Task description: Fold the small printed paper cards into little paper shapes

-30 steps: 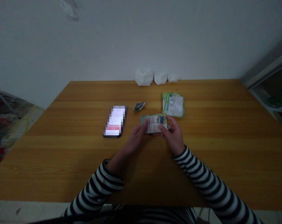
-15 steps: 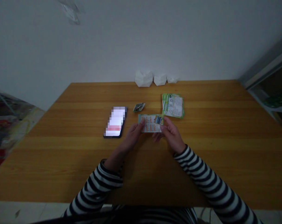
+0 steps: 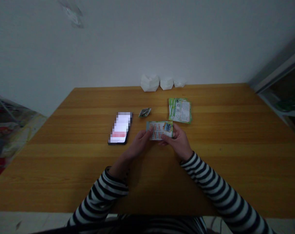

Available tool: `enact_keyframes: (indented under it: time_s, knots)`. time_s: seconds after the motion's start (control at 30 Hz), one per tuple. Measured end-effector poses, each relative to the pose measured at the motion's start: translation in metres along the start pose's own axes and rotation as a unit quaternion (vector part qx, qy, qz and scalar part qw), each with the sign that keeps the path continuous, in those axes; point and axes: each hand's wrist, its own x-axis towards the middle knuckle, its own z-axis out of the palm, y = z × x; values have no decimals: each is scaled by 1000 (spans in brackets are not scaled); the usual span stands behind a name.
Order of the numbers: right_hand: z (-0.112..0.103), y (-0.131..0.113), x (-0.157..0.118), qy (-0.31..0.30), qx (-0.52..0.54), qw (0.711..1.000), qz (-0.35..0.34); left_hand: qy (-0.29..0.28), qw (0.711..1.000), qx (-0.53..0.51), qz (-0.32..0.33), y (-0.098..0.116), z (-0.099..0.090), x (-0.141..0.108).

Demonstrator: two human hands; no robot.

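1. Phone (image 3: 120, 129) lying on wooden table (image 3: 64, 162), screen lit (display pixelated, unreadable).
2. Left hand (image 3: 139, 146) gripping left end of card, thumb on top, striped sleeve (image 3: 108, 191) trailing toward table's near edge.
3. Foil packet (image 3: 145, 112) lying crumpled, just above left hand.
4. Crumpled white bags (image 3: 149, 83) sitting in a row along far table edge.
5. Printed card (image 3: 159, 130) being held flat above table, between both hands.
6. Right hand (image 3: 177, 141) gripping right end of same card, fingers curled around it.
7. Stack of green printed cards (image 3: 180, 110) lying just beyond card, untouched.
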Motion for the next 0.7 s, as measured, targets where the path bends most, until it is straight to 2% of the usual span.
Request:
enact_keyframes:
  time_s: [0.17, 0.3, 0.47, 0.53, 0.6, 0.7]
  knots:
    - [-7, 2, 2, -12, 5, 1000, 4, 11, 1000, 11, -4, 8, -8, 1]
    - [-5, 7, 1, -23, -1, 1000, 1, 18, 1000, -11, -22, 4, -10, 3]
    - [1, 14, -1, 81, -32, 995, -53, 26, 992, -123, -32, -10, 3, 8]
    - [6, 16, -2, 116, -30, 991, -65, 21, 993, -116, -24, -16, 13, 9]
    - [12, 18, -4, 135, -25, 988, -69, -1, 996, -86, -17, -21, 23, 9]
    - [20, 22, -7, 141, -18, 987, -72, 21, 992, -122, -2, -27, 35, 7]
